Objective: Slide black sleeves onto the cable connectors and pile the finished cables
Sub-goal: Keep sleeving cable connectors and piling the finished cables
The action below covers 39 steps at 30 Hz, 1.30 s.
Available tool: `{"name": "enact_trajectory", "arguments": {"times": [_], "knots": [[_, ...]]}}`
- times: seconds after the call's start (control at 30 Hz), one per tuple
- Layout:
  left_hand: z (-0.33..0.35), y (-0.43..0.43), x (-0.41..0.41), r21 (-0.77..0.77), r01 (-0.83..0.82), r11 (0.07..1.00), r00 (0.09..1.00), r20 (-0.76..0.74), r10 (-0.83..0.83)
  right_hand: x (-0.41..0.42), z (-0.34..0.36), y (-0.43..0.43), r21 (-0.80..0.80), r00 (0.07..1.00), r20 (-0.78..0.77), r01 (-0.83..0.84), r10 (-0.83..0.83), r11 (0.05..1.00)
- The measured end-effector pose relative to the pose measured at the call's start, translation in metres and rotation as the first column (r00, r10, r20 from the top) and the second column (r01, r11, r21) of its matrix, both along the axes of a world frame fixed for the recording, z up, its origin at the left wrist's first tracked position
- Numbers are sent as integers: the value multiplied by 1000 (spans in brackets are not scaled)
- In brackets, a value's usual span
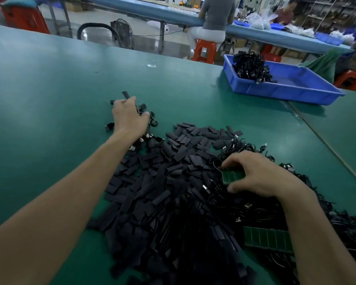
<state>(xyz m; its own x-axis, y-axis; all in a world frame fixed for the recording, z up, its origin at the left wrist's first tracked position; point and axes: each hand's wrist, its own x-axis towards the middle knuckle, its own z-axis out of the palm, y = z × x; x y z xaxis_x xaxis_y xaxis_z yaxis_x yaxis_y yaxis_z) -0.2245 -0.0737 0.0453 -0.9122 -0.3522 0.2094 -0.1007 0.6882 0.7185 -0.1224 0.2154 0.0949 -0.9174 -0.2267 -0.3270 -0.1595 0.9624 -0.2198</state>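
Two hands are in view. The left hand (130, 118) reaches far forward, its fingers curled round a black cable (152, 121) in one small cable pile (111, 126) that lies under and around it. The right hand (261, 173) pinches one green strip (233, 175) between thumb and fingertips. The long axis of this strip runs left to right, slightly tilted.

A second green strip (267, 239) lies beside the right forearm, nearer the person than the right hand. Its long axis also runs left to right.

One heap of black sleeves (173, 182) lies on the worktop (49, 99) between the two hands and extends towards the person. The sleeves are too many to count; they lie flat and point in mixed directions.

One tangle of loose cables (255, 208) lies under and around the right hand.

One blue tray (286, 93) stands well beyond the right hand and holds one cable bundle (251, 66) at its far left end.
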Motion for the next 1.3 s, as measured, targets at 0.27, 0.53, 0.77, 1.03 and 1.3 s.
{"name": "enact_trajectory", "arguments": {"times": [0.27,0.53,0.77,1.03,1.3], "knots": [[2,74,68,239,674,699,739,-188,-647,-22,-21,1,-265,923,-380,-56,-51,963],[-24,111,68,407,673,617,723,-188,-665,-24,-24,6,-467,917,-391,-117,-86,876],[-29,109,59,560,654,509,709,-219,-670,-29,-24,8,-601,958,-287,-167,-17,782],[-27,101,53,570,698,434,633,-206,-747,-37,-30,15,-670,981,-191,-152,29,726],[-24,98,37,639,706,305,517,-170,-839,-41,-21,18,-742,992,-78,-123,97,659]]}}
